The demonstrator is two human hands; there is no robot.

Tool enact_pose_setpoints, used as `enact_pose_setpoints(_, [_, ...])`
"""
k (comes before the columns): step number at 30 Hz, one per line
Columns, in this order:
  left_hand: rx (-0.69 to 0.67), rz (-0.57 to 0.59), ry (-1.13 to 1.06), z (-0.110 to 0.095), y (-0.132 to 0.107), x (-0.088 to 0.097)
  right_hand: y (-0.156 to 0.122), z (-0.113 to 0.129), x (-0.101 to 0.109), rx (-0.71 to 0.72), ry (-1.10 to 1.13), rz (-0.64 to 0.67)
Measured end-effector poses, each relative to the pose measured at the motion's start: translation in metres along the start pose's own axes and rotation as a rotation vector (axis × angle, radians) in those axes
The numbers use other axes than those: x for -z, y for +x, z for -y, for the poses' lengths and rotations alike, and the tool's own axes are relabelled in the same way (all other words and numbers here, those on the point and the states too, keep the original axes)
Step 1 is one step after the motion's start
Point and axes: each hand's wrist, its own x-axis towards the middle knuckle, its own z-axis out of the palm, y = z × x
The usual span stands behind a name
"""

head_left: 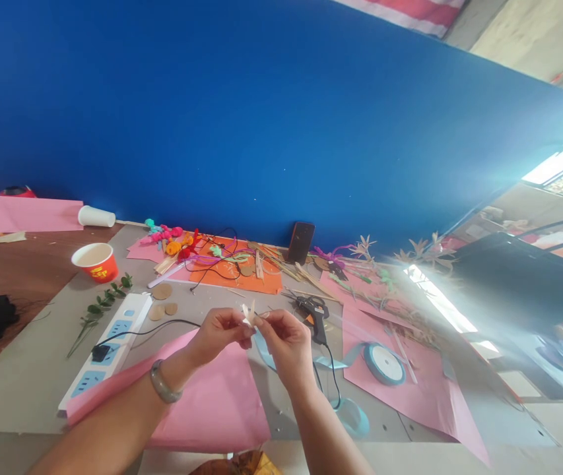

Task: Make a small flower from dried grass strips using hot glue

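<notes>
A small pale, petal-like piece point(249, 315) with pointed tips is pinched between my two hands, above the grey table. My left hand point(222, 332), below a bracelet-ringed wrist, is closed on its left side. From the other side, the thumb and fingers of my right hand point(286, 340) grip it too. The fingertips partly cover the piece, so its exact kind is unclear. Light blue ribbon point(264, 351) shows just behind my right hand. A black glue gun point(317, 320) lies to the right of that hand, its cord running toward me. Pink paper point(216, 402) lies under my left forearm.
A white power strip point(120, 330) with a black plug, a leafy sprig point(103, 305) and a red paper cup point(97, 264) are left. A phone point(301, 243) leans against the blue partition point(261, 119). A ribbon spool point(384, 363) lies right, on pink paper.
</notes>
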Motion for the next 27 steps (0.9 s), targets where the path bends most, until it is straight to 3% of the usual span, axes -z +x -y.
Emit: enact_pose_setpoints(27, [-0.011,0.067,0.038,0.0036,-0.0005,0.0039,0.0060,0.0076,0.0017,0.002,0.018,0.035])
